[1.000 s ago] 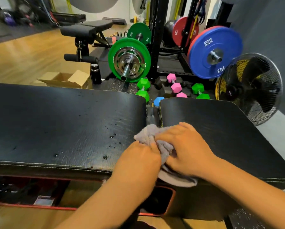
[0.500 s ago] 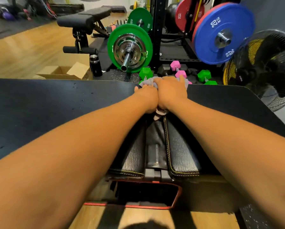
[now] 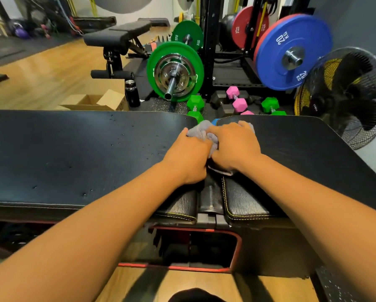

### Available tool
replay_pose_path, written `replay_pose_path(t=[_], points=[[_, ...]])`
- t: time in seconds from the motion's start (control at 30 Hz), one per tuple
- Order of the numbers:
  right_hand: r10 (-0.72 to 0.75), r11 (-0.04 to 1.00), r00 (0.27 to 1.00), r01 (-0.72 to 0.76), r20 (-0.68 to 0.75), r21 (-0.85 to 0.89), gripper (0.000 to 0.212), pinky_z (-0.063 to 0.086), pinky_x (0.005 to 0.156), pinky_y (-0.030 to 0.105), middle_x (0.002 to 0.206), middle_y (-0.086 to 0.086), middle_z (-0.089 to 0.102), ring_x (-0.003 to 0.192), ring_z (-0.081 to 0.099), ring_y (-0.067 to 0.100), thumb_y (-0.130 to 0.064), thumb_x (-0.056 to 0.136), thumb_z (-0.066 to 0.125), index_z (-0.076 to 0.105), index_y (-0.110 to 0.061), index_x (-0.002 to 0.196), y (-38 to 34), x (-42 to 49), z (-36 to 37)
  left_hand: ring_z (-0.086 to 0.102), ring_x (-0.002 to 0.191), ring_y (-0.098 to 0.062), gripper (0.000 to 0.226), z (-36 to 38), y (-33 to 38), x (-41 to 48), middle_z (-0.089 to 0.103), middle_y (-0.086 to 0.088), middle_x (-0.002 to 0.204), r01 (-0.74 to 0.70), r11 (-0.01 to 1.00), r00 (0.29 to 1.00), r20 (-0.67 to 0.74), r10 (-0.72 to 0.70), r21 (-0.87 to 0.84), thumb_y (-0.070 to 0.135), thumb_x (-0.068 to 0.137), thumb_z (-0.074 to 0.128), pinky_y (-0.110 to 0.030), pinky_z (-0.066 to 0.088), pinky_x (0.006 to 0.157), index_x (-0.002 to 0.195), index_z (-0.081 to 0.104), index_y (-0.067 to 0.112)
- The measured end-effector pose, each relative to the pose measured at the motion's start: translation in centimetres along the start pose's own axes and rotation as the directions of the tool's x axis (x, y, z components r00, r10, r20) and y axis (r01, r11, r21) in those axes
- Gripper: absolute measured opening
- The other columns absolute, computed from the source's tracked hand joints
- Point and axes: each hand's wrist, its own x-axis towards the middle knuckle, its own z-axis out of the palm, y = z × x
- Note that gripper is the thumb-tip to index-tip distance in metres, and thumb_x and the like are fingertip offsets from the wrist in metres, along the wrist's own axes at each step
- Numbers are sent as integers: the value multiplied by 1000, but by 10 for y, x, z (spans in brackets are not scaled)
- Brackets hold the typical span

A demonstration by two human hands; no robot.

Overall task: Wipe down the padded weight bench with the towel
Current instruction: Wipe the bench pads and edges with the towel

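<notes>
Centre frame: left hand (image 3: 188, 153) and right hand (image 3: 235, 147) grip a bunched grey towel (image 3: 201, 132) over the gap in the black bench (image 3: 73, 149).

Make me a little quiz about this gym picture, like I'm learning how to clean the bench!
1. True or false: the left hand and right hand both hold the grey towel over the gap between the bench pads.
2. Which pad shows water droplets? A. left pad B. right pad
3. Fill in: the blue plate reads ___ KG.
Key: 1 true; 2 A; 3 20.
</notes>
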Motion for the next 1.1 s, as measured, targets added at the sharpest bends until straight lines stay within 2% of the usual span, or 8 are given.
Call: replay_pose_path(t=[0.1,0.23,0.4,0.53,0.7,0.93,1.0,1.1], points=[[-56,998,997,58,-57,21,20,29,72,37,72,0,64,76,60,32,-40,77,47,61,-30,89,-11,-37,-18,58,96,-27,42,-9,15,-37,64,-9,106,-94,996,991,-91,94,11,11,80,48,-26,37,80,121,52,10],[-105,988,994,109,-41,106,31,34,71,34,75,-2,64,76,58,28,-35,70,62,63,-32,101,-22,-91,-37,62,77,-24,35,-3,18,-83,67,-2,76,-151,979,978,-166,127,-140,8,66,61,-25,36,81,100,63,15],[-42,981,997,52,-57,188,37,42,70,38,80,2,70,79,62,34,-31,69,58,64,-31,106,-19,-73,-33,48,97,-25,53,12,17,-69,52,-3,107,-9,925,991,-124,-41,-379,8,83,51,-34,41,79,133,40,21],[173,936,981,-137,-84,324,38,40,69,38,85,9,72,85,63,38,-32,72,49,66,-30,106,-19,-39,-19,41,111,-30,64,26,12,-30,38,-12,126,190,809,954,-90,-286,-556,12,81,61,-39,43,86,138,32,11],[272,715,955,-281,116,640,29,48,85,33,101,-2,73,96,64,21,-18,80,60,68,-31,104,-13,-28,-31,46,115,-24,78,14,5,-11,39,-10,126,316,513,883,49,-467,-798,22,70,78,-20,35,86,135,36,12],[313,114,923,-269,223,956,22,56,82,30,98,3,72,91,68,14,-2,91,57,67,-17,103,3,-48,-56,57,108,-14,83,-15,10,-13,58,8,121,172,281,913,45,-405,-944,27,64,85,-32,47,90,133,39,30],[350,67,905,-283,243,957,22,56,83,34,100,7,72,93,68,18,-2,91,56,68,-17,103,6,-48,-55,60,104,-14,75,-14,7,-15,61,9,115,144,267,909,21,-416,-953,19,64,84,-34,50,91,127,45,32],[506,187,850,-277,150,942,23,53,71,31,89,5,71,81,64,16,3,88,54,68,-13,96,18,-47,-56,59,106,-17,74,-11,-4,-24,59,4,118,137,313,903,-12,-430,-940,11,67,79,-37,50,93,127,45,37]])
